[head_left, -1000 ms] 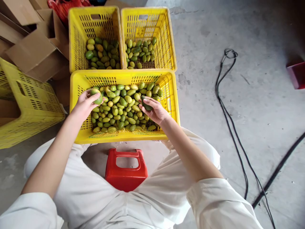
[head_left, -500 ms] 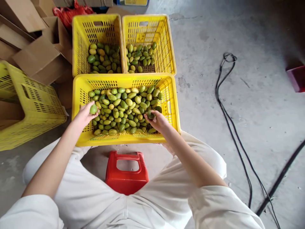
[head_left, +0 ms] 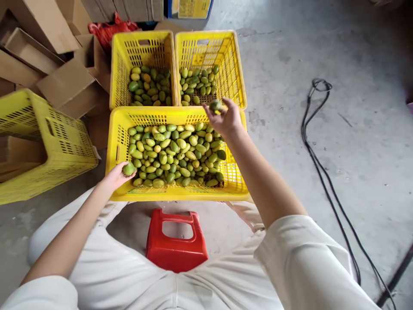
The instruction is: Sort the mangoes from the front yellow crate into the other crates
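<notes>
At the parted, half-curled fingers of the right hand [head_left: 228, 120], a dark green fruit [head_left: 214, 105], long axis hard to make out; whether gripped or loose there, impossible to tell. Directly beyond those fingers, the back right crate [head_left: 229, 71], partly filled, and far nearer to this hand than to the other. Beyond and farther left of the fingers, the back left crate [head_left: 120, 69]. Beneath the wrist, the back right corner of the front crate [head_left: 180, 196]. Well apart, at that crate's left end, pinched between thumb and fingers of the left hand [head_left: 116, 178], a paler green fruit [head_left: 128, 168]; to this hand's right, a broad layer of mixed fruits [head_left: 174, 159].
</notes>
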`<state>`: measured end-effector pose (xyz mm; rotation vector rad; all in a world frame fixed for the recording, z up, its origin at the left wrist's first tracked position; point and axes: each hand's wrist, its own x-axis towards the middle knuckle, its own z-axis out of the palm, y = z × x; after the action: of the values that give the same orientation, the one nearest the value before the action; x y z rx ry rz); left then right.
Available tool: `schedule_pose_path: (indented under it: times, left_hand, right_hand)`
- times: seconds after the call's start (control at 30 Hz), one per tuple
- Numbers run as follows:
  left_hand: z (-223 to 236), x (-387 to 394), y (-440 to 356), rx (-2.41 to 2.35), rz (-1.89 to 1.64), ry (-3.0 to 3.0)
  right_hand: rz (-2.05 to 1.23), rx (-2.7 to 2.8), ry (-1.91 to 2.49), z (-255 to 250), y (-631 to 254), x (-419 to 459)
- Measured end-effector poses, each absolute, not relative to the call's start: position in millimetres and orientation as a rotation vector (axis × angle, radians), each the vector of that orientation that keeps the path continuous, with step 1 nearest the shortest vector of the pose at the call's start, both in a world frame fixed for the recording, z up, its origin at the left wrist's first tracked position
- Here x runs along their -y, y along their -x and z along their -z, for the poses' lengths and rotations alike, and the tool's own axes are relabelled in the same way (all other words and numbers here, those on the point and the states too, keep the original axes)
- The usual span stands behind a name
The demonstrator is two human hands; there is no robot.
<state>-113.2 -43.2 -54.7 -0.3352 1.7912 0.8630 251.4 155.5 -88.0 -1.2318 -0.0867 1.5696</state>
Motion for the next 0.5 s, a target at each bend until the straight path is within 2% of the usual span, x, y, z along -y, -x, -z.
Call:
schedule_pose_path:
  times: [0.1,0.17,0.23,0.33,0.5]
  left_hand:
    - [56.9,46.4,111.8,-1.789,-0.882,0.339]
    - [56.4,47.9,110.0,-1.782,-0.894,0.339]
    - [54.1,45.8,108.7,-1.78,-0.898,0.34]
    - [48.2,28.7,108.5,-1.788,-0.903,0.33]
    - [29.8,-49.1,107.5,-1.787,-1.0,0.182]
  right_hand:
    - [-1.499,0.42,1.119,96.4,-260.4,-180.9]
    - [-1.464,0.516,1.163,112.2,-270.1,-166.7]
    - [-1.462,0.621,1.396,132.8,-281.1,-131.9]
    - [-1.535,0.959,2.005,164.3,-298.6,-62.2]
    - [-1.711,1.341,2.394,201.2,-326.5,33.8]
